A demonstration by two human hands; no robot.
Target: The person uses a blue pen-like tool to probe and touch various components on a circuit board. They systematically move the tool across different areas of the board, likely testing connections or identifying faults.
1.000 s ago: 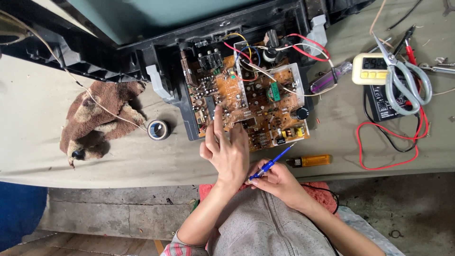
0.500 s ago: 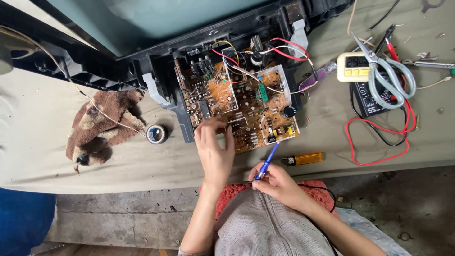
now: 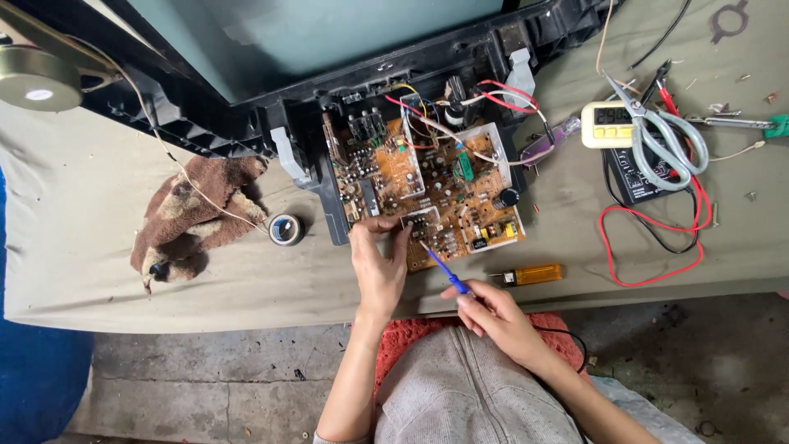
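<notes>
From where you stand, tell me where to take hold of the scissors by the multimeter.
Grip the scissors at the grey handle loops, coming from the near side. The loops lie flat and open toward the red lead, while the blades point away toward the table's far edge, over the yellow multimeter.

This is an electronics repair workshop, of a makeshift sort. A cloth-covered surface (image 3: 123,279) carries an opened television set (image 3: 329,49) with its brown circuit board (image 3: 436,189) pulled out and exposed. Around it lie repair tools: a multimeter (image 3: 649,177) with red and black leads, scissors (image 3: 666,140), a roll of tape (image 3: 286,229), a loose speaker (image 3: 37,78) and a dirty rag (image 3: 193,214). Below is rough concrete floor (image 3: 205,370).
</notes>
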